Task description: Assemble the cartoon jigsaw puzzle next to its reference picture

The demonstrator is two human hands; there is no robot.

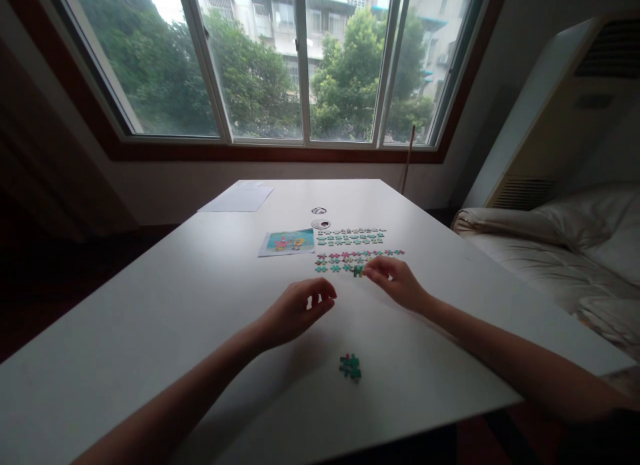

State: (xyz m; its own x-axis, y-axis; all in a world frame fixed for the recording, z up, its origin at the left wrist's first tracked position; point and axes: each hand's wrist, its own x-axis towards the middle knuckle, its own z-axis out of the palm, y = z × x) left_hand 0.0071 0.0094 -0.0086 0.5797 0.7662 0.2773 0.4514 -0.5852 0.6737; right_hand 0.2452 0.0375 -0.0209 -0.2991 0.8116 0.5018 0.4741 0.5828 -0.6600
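Observation:
Between the thumb and fingers of my right hand [393, 280] is a green jigsaw puzzle piece [358, 271], held at the near side of the laid-out pieces. My left hand [300, 306] hovers over the table to the left, fingers curled with a gap to the thumb and nothing seen in them. Rows of loose puzzle pieces [350, 238] lie beyond my hands; my right hand covers part of the nearest rows. Closer to me rests a small joined cluster of green pieces [350, 367] with a bit of red. A colourful cartoon picture sheet [287, 242] lies left of the rows.
The white table [150, 318] stretches toward the window [300, 65]. White paper sheets [237, 198] lie at its far left. Two round flat items [321, 223] sit behind the rows. A padded sofa [530, 251] and a tall appliance [545, 118] stand at the right.

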